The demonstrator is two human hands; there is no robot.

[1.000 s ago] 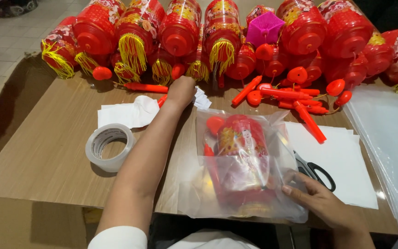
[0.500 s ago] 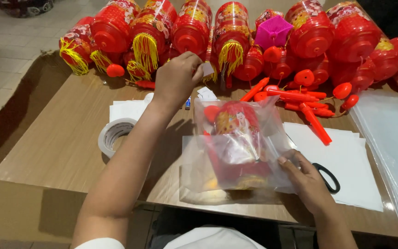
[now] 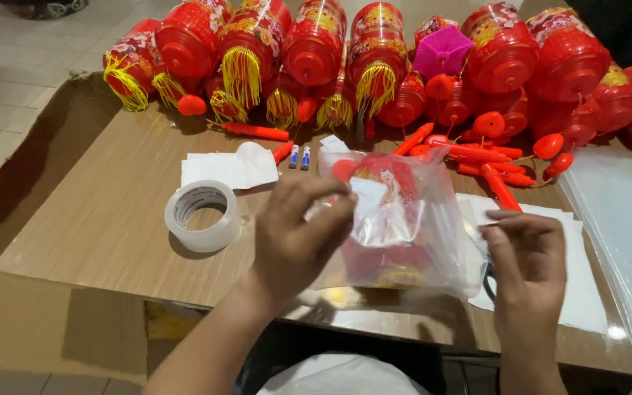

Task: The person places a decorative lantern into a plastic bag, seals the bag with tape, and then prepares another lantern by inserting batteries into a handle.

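A clear plastic bag (image 3: 411,227) with a red lantern inside lies on the brown cardboard sheet (image 3: 111,212) in front of me. My left hand (image 3: 298,234) rests on the bag's left edge and pinches a small white piece (image 3: 369,196) against it. My right hand (image 3: 524,263) is at the bag's right edge, fingers curled and touching the plastic. It covers most of a pair of black scissors (image 3: 488,276) lying on white paper sheets (image 3: 587,292).
A roll of clear tape (image 3: 202,215) sits to the left, beside white papers (image 3: 224,168) and two small batteries (image 3: 300,156). Many red lanterns with yellow tassels (image 3: 316,51) and red plastic handles (image 3: 484,157) crowd the far edge. Clear plastic sheets (image 3: 623,219) lie at right.
My left hand has drawn back from the far pile with a small white piece and come down onto the bag. My right hand shifted to the bag's right edge.
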